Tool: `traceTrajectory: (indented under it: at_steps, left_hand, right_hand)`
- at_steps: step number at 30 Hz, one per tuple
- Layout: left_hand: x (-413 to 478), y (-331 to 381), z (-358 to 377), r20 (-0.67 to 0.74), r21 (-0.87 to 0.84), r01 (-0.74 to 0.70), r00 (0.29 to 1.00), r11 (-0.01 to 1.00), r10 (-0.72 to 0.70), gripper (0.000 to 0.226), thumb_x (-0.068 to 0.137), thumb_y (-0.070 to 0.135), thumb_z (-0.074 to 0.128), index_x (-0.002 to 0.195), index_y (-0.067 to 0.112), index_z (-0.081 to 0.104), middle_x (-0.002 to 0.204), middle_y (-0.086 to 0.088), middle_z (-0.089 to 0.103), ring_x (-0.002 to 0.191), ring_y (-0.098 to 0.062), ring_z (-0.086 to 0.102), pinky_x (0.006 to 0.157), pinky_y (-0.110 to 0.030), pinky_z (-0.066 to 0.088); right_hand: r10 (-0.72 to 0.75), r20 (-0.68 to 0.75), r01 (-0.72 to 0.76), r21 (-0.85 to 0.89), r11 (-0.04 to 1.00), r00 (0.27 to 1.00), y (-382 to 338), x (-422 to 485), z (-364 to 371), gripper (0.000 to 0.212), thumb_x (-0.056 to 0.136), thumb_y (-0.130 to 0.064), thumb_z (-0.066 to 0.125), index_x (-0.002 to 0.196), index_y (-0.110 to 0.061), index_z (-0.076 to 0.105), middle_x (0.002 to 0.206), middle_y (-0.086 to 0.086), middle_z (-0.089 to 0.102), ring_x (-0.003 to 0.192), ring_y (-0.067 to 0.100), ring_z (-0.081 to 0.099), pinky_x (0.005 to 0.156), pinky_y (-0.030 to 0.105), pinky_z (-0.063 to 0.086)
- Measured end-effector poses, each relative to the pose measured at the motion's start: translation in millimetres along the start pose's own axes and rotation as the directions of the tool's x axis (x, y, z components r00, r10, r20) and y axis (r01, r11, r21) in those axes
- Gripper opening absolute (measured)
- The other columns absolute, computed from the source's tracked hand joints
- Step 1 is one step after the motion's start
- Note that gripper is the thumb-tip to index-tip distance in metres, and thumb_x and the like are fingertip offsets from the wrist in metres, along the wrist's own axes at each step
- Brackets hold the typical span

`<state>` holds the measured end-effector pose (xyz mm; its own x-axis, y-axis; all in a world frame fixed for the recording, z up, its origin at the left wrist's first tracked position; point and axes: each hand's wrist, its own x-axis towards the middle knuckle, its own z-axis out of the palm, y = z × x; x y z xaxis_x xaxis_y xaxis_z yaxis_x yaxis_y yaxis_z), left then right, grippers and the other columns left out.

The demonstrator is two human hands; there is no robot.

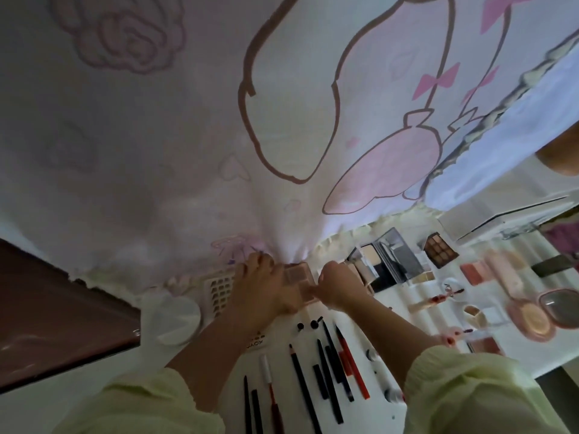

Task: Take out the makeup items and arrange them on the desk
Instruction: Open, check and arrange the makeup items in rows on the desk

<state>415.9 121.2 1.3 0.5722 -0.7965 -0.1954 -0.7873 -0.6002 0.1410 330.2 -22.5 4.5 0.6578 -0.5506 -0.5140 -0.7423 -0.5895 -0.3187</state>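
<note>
White desk | cosmetics spread | pink-printed curtain behind

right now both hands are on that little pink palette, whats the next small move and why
Probably set the small pink palette flat on the desk near the open compacts. The left hand and right hand both pinch it at the curtain's edge, while pencils already lie in rows below.

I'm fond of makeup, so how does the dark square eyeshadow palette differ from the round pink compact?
The dark square eyeshadow palette is angular with a grid of brown pans; the round pink compact holds one pale golden pan. The palette lies farther back near the frilled cloth edge; the compact lies nearer, at the right. Both lie open on the white desk.
</note>
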Motion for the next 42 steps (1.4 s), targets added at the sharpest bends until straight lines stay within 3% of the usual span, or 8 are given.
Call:
traceTrajectory:
  at_steps: [7,13,19,23,29,34,39,42]
  left_hand:
    - [17.4,4.7,2.1,0.029,0.103,-0.006,1.000,0.995,0.003,0.096,0.060,0.071,0.067,0.137,0.021,0.041,0.132,-0.001,0.044,0.126,-0.024,0.032,0.100,-0.041,0.030]
    - [17.7,7.3,1.1,0.055,0.106,0.004,0.998,0.994,-0.010,0.089,0.064,0.067,0.068,0.133,0.017,0.039,0.134,-0.002,0.043,0.126,-0.024,0.031,0.099,-0.042,0.029]
    - [20.0,9.0,-3.7,0.117,0.100,0.020,0.993,0.995,-0.032,0.093,0.064,0.069,0.067,0.134,0.014,0.038,0.135,-0.004,0.042,0.127,-0.025,0.030,0.100,-0.044,0.027]
    - [25.2,6.2,-7.3,0.161,0.096,0.004,0.987,0.995,-0.019,0.101,0.059,0.072,0.070,0.134,0.012,0.037,0.134,-0.006,0.042,0.127,-0.026,0.030,0.101,-0.044,0.026]
    - [21.1,8.6,-3.7,0.096,0.024,-0.007,0.995,1.000,0.005,0.083,0.068,0.066,0.066,0.131,0.019,0.039,0.133,-0.003,0.049,0.124,-0.025,0.035,0.097,-0.042,0.023]
    - [19.8,6.1,-10.1,-0.022,-0.242,0.009,1.000,0.970,-0.015,0.041,0.077,0.048,0.065,0.114,0.032,0.061,0.105,0.006,0.066,0.107,-0.017,0.054,0.086,-0.035,0.028]
    - [1.1,-0.3,-35.5,-0.135,-0.604,-0.003,0.986,0.797,-0.098,0.023,0.070,0.032,0.078,0.092,0.027,0.074,0.076,0.009,0.072,0.074,-0.008,0.064,0.084,-0.029,0.046]
    - [-20.4,-2.7,-57.2,-0.124,-0.768,0.030,0.973,0.639,-0.195,0.020,0.070,0.021,0.083,0.088,0.021,0.075,0.076,0.011,0.070,0.072,-0.002,0.063,0.067,-0.010,0.044]
  right_hand:
    - [-0.054,-0.022,0.054,-0.019,0.998,0.998,-0.3,6.8,0.2,0.031,0.088,-0.033,0.061,0.069,-0.015,0.045,0.076,0.005,0.060,0.083,0.027,0.066,0.075,0.035,0.057]
    - [-0.046,0.000,0.046,0.058,0.997,0.999,3.7,11.0,0.9,0.024,0.085,-0.031,0.065,0.078,-0.010,0.055,0.078,0.008,0.064,0.079,0.026,0.066,0.072,0.033,0.057]
    - [-0.048,0.003,0.047,0.071,0.996,0.999,6.7,13.8,5.8,0.032,0.080,-0.027,0.070,0.064,-0.016,0.044,0.070,0.005,0.059,0.075,0.024,0.063,0.065,0.028,0.049]
    - [-0.051,0.015,0.050,0.103,0.993,0.999,8.9,16.5,5.8,0.025,0.079,-0.029,0.073,0.078,-0.009,0.058,0.079,0.010,0.066,0.079,0.025,0.067,0.074,0.034,0.057]
    - [-0.072,0.020,0.069,0.125,0.990,0.997,10.6,18.0,4.1,0.016,0.085,-0.019,0.070,0.087,-0.005,0.062,0.080,0.011,0.069,0.079,0.025,0.069,0.068,0.031,0.056]
    - [-0.118,0.028,0.106,0.271,0.957,0.993,10.9,1.5,-14.4,0.024,0.079,-0.025,0.078,0.089,-0.009,0.064,0.086,0.007,0.070,0.070,0.015,0.065,0.063,0.025,0.052]
    - [-0.241,-0.115,0.266,0.347,0.899,0.964,11.0,-25.0,-39.7,0.016,0.077,-0.019,0.078,0.075,-0.028,0.065,0.082,-0.011,0.069,0.077,0.012,0.066,0.068,0.027,0.054]
    - [-0.321,-0.145,0.352,0.379,0.856,0.936,1.3,-49.1,-61.6,0.014,0.077,-0.026,0.077,0.075,-0.037,0.068,0.082,-0.015,0.071,0.080,0.009,0.065,0.074,0.024,0.049]
